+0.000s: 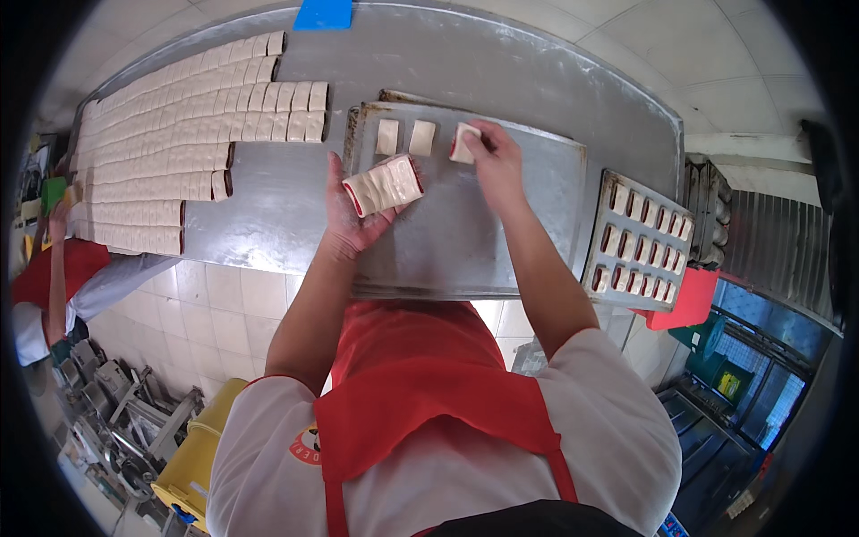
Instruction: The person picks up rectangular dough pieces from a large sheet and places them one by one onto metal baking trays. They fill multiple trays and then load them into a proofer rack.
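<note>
Several joined slices of raw filled dough (384,184), red filling showing at the ends, rest across the palm and fingers of my left hand (352,218). Between the fingertips and thumb of my right hand (495,158) is one dough piece (463,143), held at the upper middle of a metal baking tray (456,235). Whether that piece touches the tray, I cannot tell. Two separate dough pieces, one at the left (387,137) and one beside it (422,137), lie on the tray in a row with the held one.
Long rows of sliced dough (194,114) cover the left of the metal table (275,201). A second tray (597,221) of filled pieces stands at right. A blue scraper-like sheet (323,15) lies at the far edge. Another person (60,268) works at far left.
</note>
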{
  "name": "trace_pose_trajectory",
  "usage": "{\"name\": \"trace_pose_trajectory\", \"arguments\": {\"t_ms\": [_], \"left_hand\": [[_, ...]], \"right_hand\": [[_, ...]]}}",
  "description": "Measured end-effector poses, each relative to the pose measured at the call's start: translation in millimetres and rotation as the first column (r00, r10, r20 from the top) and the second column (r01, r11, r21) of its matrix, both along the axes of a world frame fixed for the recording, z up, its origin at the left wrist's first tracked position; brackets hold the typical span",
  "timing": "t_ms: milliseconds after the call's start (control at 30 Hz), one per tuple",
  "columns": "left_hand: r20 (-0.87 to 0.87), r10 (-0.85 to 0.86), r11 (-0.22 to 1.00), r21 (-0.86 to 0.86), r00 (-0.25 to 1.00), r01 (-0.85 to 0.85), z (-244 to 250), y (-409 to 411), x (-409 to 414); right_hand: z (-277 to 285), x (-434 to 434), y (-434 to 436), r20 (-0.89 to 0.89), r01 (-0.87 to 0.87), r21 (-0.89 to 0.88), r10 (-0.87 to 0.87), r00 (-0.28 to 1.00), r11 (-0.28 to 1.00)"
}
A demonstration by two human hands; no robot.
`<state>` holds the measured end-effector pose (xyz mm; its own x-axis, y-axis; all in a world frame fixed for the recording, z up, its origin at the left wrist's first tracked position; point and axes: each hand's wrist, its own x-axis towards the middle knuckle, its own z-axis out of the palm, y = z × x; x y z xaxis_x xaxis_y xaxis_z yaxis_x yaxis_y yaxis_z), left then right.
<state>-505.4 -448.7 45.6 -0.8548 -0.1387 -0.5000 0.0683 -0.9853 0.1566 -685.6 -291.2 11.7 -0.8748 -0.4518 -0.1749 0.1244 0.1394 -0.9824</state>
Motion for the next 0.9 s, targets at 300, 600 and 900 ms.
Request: {"name": "trace_pose_trajectory", "arguments": {"t_ms": [300,600,900], "left_hand": [[-0.046,-0.148,0.985,-0.095,0.988,0.143,12.9,24.1,-21.8],[0.186,-0.008,0.918,-0.389,0.983,0.081,5.9,47.4,-51.9],[0.143,-0.056,0.911,-0.399,0.988,0.109,5.6,60.7,-63.0]], "right_hand": [[8.4,6.4,2.6,-0.446,0.032,0.191,0.057,0.893,0.981],[29.5,-2.9,48.7,0.371,0.068,-0.292,0.047,0.927,0.954],[-18.8,-52.1,49.3,-0.806,0.152,0.36,0.225,0.547,0.92]]}}
